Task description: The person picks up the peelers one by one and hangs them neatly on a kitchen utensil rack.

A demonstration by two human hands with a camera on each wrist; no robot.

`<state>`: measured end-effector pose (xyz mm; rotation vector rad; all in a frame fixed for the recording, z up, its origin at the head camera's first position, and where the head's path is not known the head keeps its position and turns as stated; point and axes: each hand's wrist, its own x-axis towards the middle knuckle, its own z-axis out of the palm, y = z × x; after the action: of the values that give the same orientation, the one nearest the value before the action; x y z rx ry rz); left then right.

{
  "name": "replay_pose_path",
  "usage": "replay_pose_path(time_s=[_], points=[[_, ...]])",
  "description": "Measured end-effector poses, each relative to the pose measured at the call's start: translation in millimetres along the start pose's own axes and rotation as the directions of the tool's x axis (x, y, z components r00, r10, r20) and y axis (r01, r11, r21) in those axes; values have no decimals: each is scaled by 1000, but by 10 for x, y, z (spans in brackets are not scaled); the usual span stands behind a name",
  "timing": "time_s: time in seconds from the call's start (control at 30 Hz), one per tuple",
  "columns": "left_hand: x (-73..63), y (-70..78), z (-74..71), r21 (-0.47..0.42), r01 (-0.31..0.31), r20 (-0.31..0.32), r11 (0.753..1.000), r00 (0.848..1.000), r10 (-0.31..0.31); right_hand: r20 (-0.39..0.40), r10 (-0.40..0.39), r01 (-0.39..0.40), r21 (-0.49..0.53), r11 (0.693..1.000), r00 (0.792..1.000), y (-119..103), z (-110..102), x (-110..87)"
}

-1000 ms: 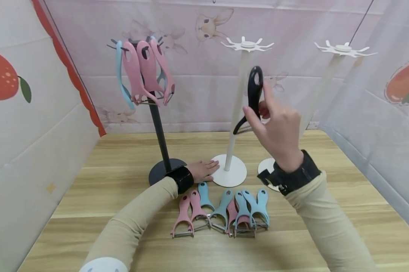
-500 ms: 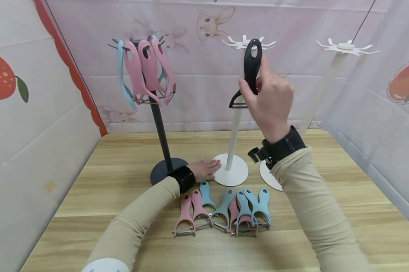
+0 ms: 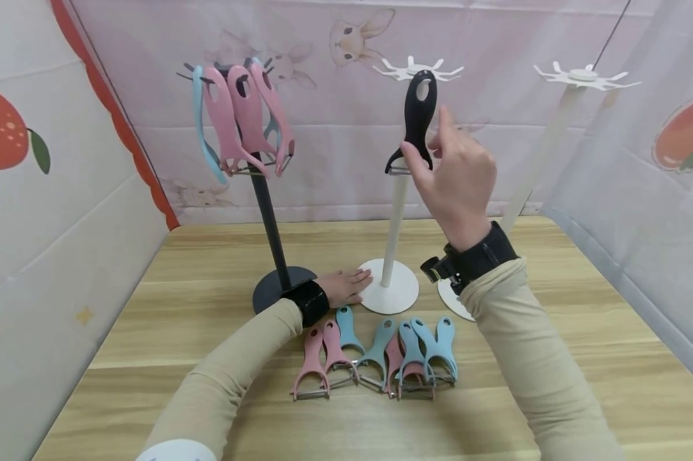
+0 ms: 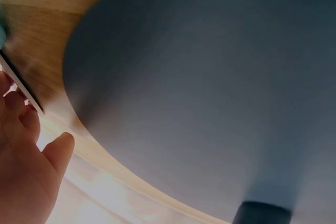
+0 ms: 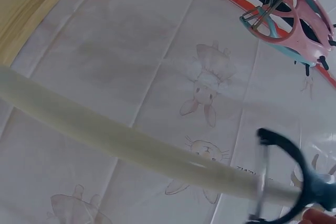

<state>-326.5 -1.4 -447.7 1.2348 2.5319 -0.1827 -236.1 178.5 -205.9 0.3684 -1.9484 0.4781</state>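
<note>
A black peeler (image 3: 420, 115) stands upright in front of the middle white rack (image 3: 400, 211), its holed handle end level with the rack's hooks. My right hand (image 3: 458, 173) pinches it low, near the neck, with the index finger raised off the handle. Whether the hole is over a hook cannot be told. In the right wrist view the black peeler (image 5: 302, 166) shows its blade frame and a fingertip at its neck. My left hand (image 3: 344, 287) lies flat with straight fingers on the edge of the white round base (image 3: 400, 298); the left wrist view shows this left hand (image 4: 26, 156) too.
A black rack (image 3: 268, 218) at left bears several pink and blue peelers (image 3: 248, 115). Another white rack (image 3: 582, 75) stands at right, its base partly behind my right wrist. Several pink and blue peelers (image 3: 375, 355) lie on the wooden table (image 3: 179, 307) in front.
My right hand has raised the black peeler and moved it left to the middle rack's hooks. Its index finger has come off the handle. My left hand stays put.
</note>
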Motion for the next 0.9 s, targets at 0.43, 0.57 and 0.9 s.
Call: replay_pose_path(time_s=[0.43,0.57,0.9], points=[[-52,-61,-48,3,5,15,1000,1000,-5,69,-92,93,-11,996,993,116,-107,-551],[-49,-104,-31,-2,-2,-1,1000,1000,2,203,-72,80,-29,996,977,140,-115,-792],[-57,-95,-38,-13,0,-12,1000,1000,0,638,79,24,-151,988,766,276,-26,-1497]])
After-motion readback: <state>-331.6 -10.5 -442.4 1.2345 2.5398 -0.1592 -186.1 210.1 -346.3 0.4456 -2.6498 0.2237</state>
